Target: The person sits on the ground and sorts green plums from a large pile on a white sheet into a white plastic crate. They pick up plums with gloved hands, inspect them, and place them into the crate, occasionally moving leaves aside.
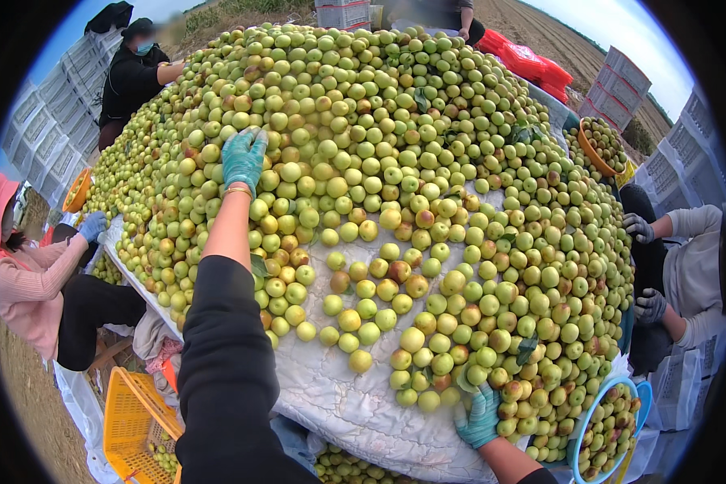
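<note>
Green-yellow fruits (371,161), many blushed reddish brown, lie heaped across a counter (339,391) spread with pale quilted cloth, while a person in teal gloves works at its near side. The left hand (244,160) rests on the left of the heap, the right hand (479,415) touches fruit at the near edge — whether either grip is clasping a piece, the view cannot tell. Containers ring the scene: a yellow basket (125,415) at lower left holds a few small green fruits, a blue-rimmed tub (578,442) at lower right is filled with browner ones, and an orange bowl (595,161) at upper right is heaped. Grey crates (617,87) stand stacked beyond, near red bags (524,58) whose pale markings are too small to read. Bare cloth opens between the two hands, dotted with loose fruits and running to the near edge; on the right, fruit crowds close to the rim. Co-workers flank the counter — a person in a pink hood (2,214) at left, and grey-gloved hands (650,305) at right.
</note>
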`<action>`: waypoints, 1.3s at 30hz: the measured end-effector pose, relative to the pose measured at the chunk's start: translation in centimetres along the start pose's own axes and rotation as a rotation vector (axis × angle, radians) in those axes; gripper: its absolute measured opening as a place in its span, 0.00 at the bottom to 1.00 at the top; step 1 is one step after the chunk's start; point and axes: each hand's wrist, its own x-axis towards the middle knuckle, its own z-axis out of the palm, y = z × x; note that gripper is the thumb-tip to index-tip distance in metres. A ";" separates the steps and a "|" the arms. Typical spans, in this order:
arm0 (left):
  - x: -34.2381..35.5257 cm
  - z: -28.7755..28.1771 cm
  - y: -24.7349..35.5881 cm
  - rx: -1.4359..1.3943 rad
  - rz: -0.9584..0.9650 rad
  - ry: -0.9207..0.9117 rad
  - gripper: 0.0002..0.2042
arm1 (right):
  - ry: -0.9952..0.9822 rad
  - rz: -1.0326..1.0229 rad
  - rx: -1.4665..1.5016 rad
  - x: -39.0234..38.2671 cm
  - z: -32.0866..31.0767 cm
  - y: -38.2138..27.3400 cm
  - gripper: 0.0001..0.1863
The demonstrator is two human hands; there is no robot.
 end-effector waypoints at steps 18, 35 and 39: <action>-6.5 13.2 12.2 -1.283 -0.371 -0.322 0.24 | -0.046 0.016 0.006 0.9 -0.6 -0.5 0.29; -8.7 11.0 27.4 -0.798 0.194 -0.559 0.19 | -0.062 -0.032 0.051 0.9 -1.0 -0.5 0.27; -2.5 10.7 13.2 0.503 0.093 -0.197 0.25 | -0.147 0.061 0.098 0.6 -0.5 0.2 0.24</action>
